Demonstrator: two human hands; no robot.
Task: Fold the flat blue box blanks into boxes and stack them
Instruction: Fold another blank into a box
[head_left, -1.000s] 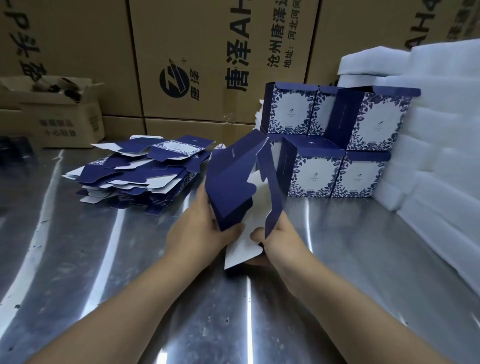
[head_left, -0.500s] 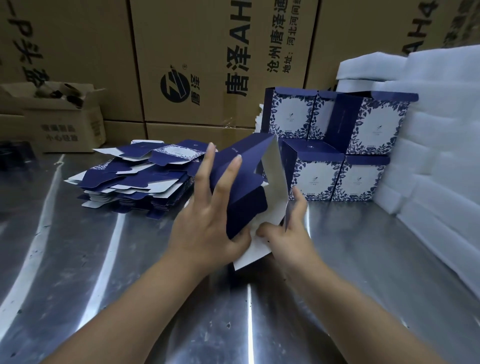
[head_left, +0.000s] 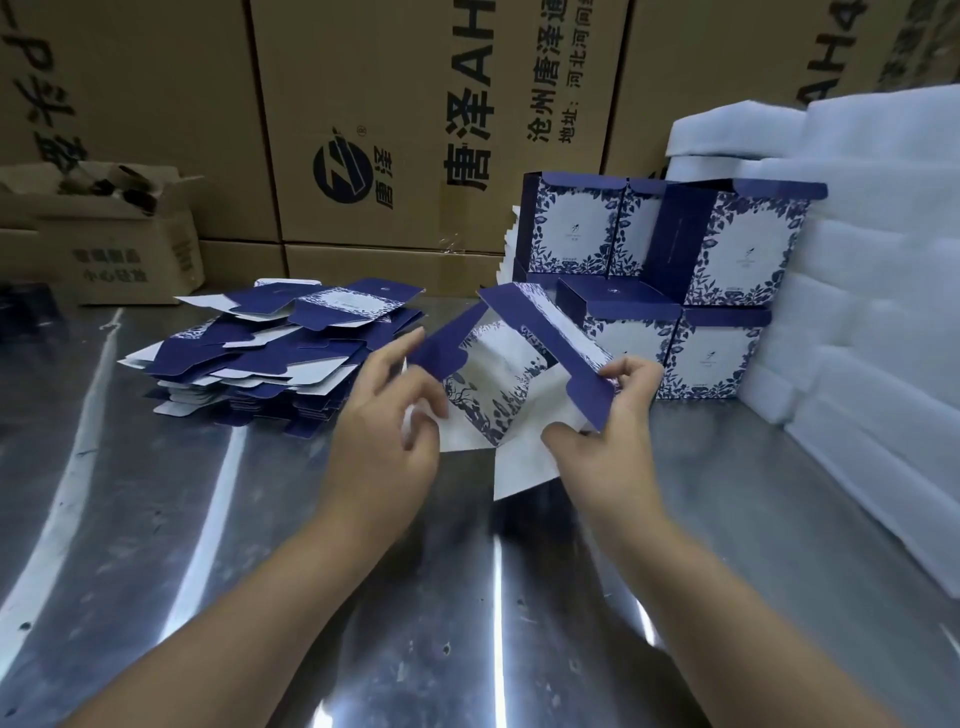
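I hold a partly folded blue and white box blank above the steel table, its floral panel facing me and its flaps spread. My left hand touches its left blue flap with the fingers loosely spread. My right hand pinches the right blue flap between thumb and fingers. A pile of flat blue blanks lies to the left. Several folded boxes stand stacked in two rows behind the blank, against the foam.
White foam sheets are piled along the right side. Large brown cartons form a wall at the back. A small open carton sits at the back left. The steel table gleams in front of me.
The blank has turned and opened out, so its white floral panel faces me now. My left hand has slid off the blue side to the left flap; my right hand has risen to the right flap.
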